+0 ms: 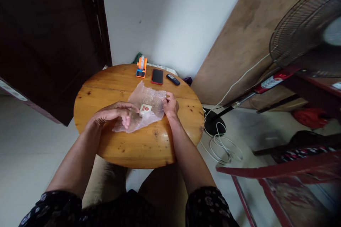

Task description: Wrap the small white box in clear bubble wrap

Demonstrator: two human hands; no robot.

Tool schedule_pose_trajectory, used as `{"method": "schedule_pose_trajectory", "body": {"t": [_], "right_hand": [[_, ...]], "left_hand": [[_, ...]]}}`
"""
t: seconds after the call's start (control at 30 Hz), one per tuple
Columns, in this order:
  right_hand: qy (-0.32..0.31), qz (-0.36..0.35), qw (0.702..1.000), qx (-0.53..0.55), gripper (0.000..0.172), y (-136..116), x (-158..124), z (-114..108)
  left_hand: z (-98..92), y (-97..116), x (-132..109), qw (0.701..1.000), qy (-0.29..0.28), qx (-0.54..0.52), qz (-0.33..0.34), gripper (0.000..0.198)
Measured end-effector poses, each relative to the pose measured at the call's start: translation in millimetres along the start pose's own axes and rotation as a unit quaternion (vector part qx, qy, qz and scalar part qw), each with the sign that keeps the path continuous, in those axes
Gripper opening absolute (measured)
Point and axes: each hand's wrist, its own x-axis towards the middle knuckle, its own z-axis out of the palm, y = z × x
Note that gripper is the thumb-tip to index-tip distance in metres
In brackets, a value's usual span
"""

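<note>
A sheet of bubble wrap (138, 93) lies spread on the oval wooden table (130, 154). On top of it sits a small white box (145, 108) with red print. My right hand (171, 104) pinches the right edge of the sheet between thumb and fingers. Over the left part of the bubble wrap hovers my left hand (118, 112), its fingers apart and reaching toward the box. The forefinger tip is close to the box's left side; whether it touches I cannot tell.
Along the table's far side stand an orange tape dispenser (141, 66), a dark phone with a red edge (157, 76) and a small black handheld device (173, 79). A standing fan (306, 24) and its coiled white cable (221, 145) are on the right.
</note>
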Motion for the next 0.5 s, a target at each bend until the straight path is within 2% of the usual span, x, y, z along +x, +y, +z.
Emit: {"method": "schedule_pose_trajectory", "body": {"t": [0.1, 0.2, 0.23, 0.33, 0.4, 0.5], "right_hand": [[0.007, -0.006, 1.000, 0.008, 0.044, 1, 1, 1], [0.013, -0.011, 1.000, 0.018, 0.043, 3, 1, 3], [0.013, -0.012, 1.000, 0.021, 0.043, 3, 1, 3], [0.011, -0.020, 0.999, 0.031, 0.043, 4, 1, 6], [0.011, -0.020, 0.999, 0.046, 0.044, 5, 2, 8], [0.011, -0.006, 0.997, 0.078, 0.044, 6, 6, 10]], "left_hand": [[3.6, -3, 4, 0.998, 0.033, 0.031, -0.040, 0.039], [11.8, -10, 14, 0.988, 0.141, 0.058, 0.021, 0.041], [14.6, -13, 18, 0.980, 0.181, 0.073, 0.050, 0.043], [21.0, -23, 29, 0.943, 0.254, 0.178, 0.124, 0.052], [23.2, -29, 35, 0.920, 0.261, 0.247, 0.159, 0.066], [26.3, -34, 38, 0.910, 0.229, 0.305, 0.161, 0.098]]}}
